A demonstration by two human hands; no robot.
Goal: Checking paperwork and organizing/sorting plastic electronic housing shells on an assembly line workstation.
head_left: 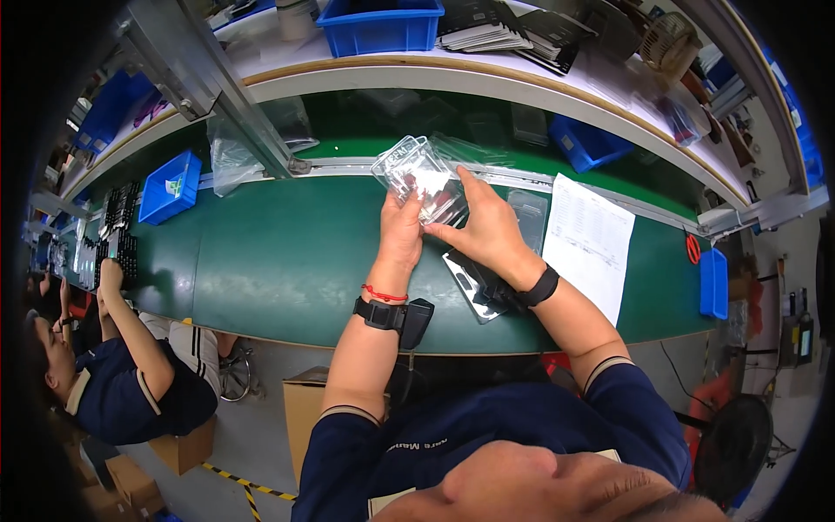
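Observation:
Both my hands hold clear plastic blister packs [419, 178] above the far part of the green table [287, 261]. The packs seem to be stacked, and how many there are I cannot tell. My left hand [402, 230] is closed around their near left side, the fingers partly hidden behind the plastic. On the right side, my right hand [489, 226] grips the edge between thumb and fingers. Under my right forearm lies a flat black-and-silver piece [474, 287], partly covered by the wrist. A clear plastic tray [529, 217] lies just beyond that wrist.
A printed white sheet [590, 248] lies to the right, then red-handled scissors [692, 249] and a blue bin [713, 285]. More blue bins [171, 189] stand along the back. Overhead, a shelf [522, 74] carries black cards [491, 33]. A co-worker [139, 374] sits at the left.

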